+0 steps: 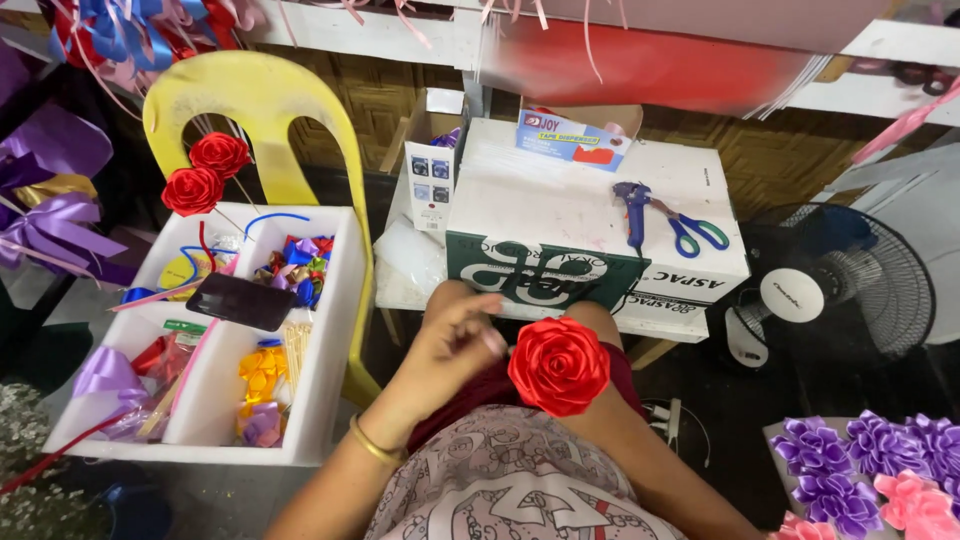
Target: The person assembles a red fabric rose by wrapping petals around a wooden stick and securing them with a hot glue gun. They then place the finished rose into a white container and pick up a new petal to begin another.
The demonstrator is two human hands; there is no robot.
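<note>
A red ribbon rose [558, 365] is held above my lap. My left hand [450, 335], with a gold bangle on the wrist, has its fingers pinched together at the rose's left edge. My right forearm comes in from the lower right and ends under the rose. My right hand [594, 408] is almost wholly hidden behind the flower and seems to hold it from below.
A white divided foam box [330, 330] at left holds ribbon pieces, sticks and a dark phone [240, 300]. Two red roses on sticks [205, 172] stand by a yellow chair [265, 95]. A cardboard box [560, 190] carries a blue glue gun [634, 208] and scissors [695, 232]. A fan [820, 290] and purple and pink ribbon flowers [870, 465] are at right.
</note>
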